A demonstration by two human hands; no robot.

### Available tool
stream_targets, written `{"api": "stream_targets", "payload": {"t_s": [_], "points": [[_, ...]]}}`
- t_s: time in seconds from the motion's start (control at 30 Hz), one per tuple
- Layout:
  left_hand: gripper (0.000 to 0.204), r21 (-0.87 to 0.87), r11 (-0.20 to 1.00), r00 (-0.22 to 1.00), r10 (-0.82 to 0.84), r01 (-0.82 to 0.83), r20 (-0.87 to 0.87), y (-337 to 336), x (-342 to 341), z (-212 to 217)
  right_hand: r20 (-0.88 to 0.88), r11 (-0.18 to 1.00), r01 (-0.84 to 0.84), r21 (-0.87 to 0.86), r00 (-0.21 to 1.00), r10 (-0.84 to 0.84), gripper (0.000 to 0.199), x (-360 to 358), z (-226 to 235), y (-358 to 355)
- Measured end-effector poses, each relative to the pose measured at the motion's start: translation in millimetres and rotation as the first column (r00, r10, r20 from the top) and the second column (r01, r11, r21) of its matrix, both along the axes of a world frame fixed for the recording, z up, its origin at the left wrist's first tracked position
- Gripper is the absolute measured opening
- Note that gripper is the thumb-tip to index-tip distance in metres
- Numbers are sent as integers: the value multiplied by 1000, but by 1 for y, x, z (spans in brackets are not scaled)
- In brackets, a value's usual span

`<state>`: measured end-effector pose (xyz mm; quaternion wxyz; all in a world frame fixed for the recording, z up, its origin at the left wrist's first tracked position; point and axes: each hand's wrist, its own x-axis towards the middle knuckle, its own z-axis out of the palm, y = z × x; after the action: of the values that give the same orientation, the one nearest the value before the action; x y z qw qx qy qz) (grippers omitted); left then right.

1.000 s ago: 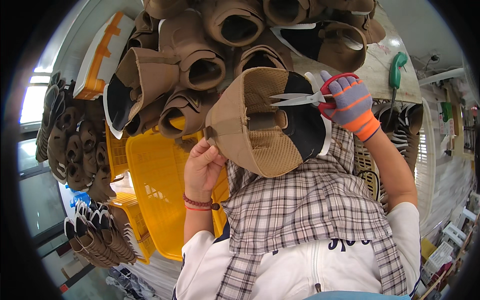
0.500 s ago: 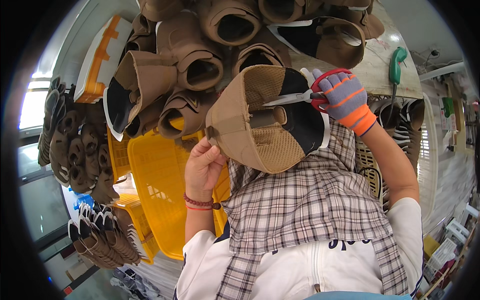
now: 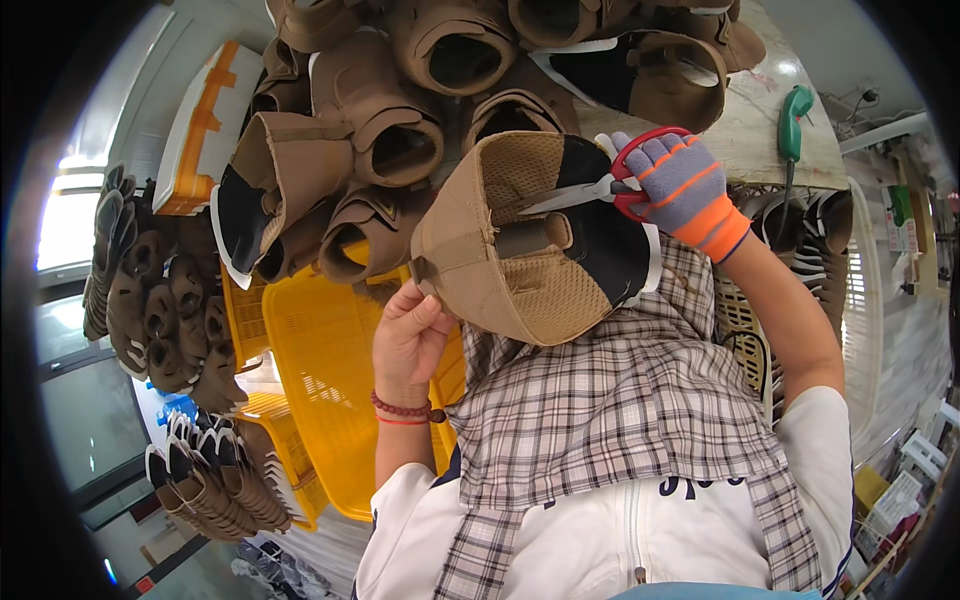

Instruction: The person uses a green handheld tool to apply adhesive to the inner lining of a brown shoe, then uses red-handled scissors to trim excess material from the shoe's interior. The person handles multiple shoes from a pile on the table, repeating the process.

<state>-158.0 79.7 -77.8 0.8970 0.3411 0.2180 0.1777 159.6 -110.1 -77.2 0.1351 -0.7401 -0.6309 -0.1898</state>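
A brown shoe upper [image 3: 455,255] with a tan mesh lining and black inner panels is held up in front of my chest, its opening facing me. My bare left hand [image 3: 412,325] pinches its left edge between thumb and fingers. In a grey and orange striped glove, my right hand [image 3: 684,190] grips red-handled scissors [image 3: 575,195]. The scissor blades reach into the upper's opening, close to the mesh lining; whether they touch it I cannot tell. A white edge shows along the upper's right side.
More brown uppers [image 3: 405,150] are heaped on the table [image 3: 822,150] ahead. A green-handled tool [image 3: 792,125] lies at its right corner. Yellow baskets [image 3: 320,370] stand at left, near stacked uppers [image 3: 215,490]. A white box with orange tape [image 3: 205,125] is at far left.
The view has shifted slightly. My right hand and the scissors have moved a little left and down against the upper, while my left hand keeps its hold on the edge.
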Motion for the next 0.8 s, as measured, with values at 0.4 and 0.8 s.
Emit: {"api": "stream_targets", "payload": {"t_s": [0.4, 0.8], "points": [[32, -4, 1000, 1000, 7, -7, 1, 3, 1, -4, -77, 993, -49, 105, 995, 58, 68, -2, 5, -5], [28, -12, 1000, 1000, 21, -21, 0, 0, -2, -5, -55, 986, 82, -142, 994, -90, 56, 9, -17, -18]]}}
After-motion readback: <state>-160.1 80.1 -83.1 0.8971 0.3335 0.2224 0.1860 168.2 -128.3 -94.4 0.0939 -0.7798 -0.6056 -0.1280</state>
